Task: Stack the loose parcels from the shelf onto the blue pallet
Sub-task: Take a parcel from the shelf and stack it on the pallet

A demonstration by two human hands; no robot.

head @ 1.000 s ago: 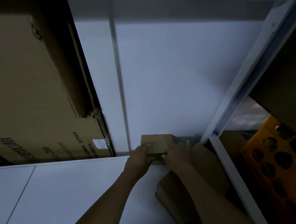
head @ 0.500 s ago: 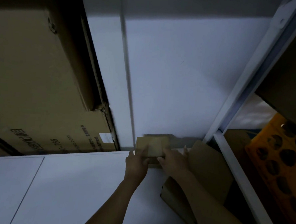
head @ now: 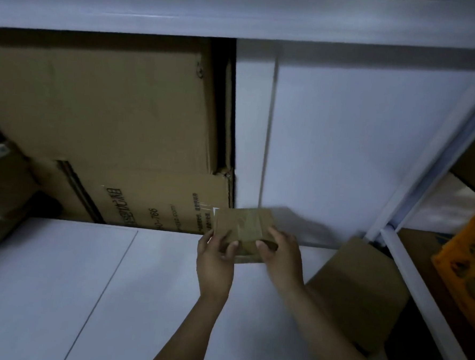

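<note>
A small brown taped parcel (head: 243,224) is held just above the white shelf board (head: 85,282), in front of the shelf's white back wall. My left hand (head: 216,259) grips its left side, thumb curled onto the front edge. On its right side my right hand (head: 280,254) grips it the same way. A second, larger brown parcel (head: 360,293) lies on the shelf to the right, partly behind my right forearm. The blue pallet is not in view.
A big printed cardboard box (head: 108,133) fills the left of the shelf bay. A white upright post (head: 438,153) bounds the bay on the right. Beyond it sit an orange crate (head: 467,266) and more cardboard. A white beam (head: 240,16) runs overhead.
Both hands have pulled the small parcel away from the back corner toward me and lifted it off the board. The view has shifted, showing more of the shelf and the overhead beam.
</note>
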